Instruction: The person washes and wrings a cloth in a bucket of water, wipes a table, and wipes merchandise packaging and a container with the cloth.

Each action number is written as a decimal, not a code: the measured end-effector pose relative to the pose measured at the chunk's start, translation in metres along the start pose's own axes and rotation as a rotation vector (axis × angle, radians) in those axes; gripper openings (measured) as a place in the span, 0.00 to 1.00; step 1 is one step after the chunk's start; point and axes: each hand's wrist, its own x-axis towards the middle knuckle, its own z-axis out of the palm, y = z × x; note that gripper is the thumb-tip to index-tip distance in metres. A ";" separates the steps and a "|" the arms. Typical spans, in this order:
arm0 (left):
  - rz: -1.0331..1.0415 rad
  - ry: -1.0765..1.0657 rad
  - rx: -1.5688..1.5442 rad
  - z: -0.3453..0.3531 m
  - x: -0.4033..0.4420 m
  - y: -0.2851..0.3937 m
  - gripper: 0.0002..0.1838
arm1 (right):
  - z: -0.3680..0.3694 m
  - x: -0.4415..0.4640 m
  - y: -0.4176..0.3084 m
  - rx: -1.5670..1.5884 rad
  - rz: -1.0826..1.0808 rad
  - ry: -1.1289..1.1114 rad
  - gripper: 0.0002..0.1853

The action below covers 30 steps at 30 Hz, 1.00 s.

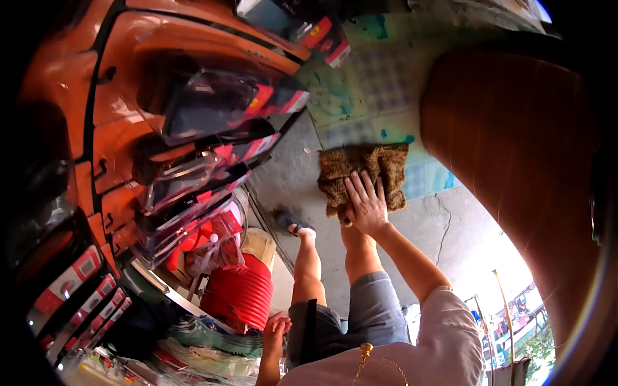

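Observation:
My right hand [367,204] lies palm down on a shaggy brown cloth [335,170], its fingers stretched out. The cloth is bunched and rests at the edge of a green and blue checked sheet [383,77], close in front of my legs. It hides most of one foot. My left hand [277,327] hangs low beside my shorts, fingers loosely curled and a little apart, with nothing visible in it. Close to that hand is a coil of red hose [241,293].
Packaged goods [219,103] hang on hooks from an orange panel [161,45] at the left. A large brown curved surface [508,128] fills the right side. My other foot, in a dark slipper [288,220], stands on a cracked grey floor [421,228]. Folded plastic [212,350] lies lower left.

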 end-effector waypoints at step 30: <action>0.025 0.077 -0.082 0.006 0.016 0.046 0.17 | -0.084 0.171 0.034 -0.033 -0.156 0.317 0.38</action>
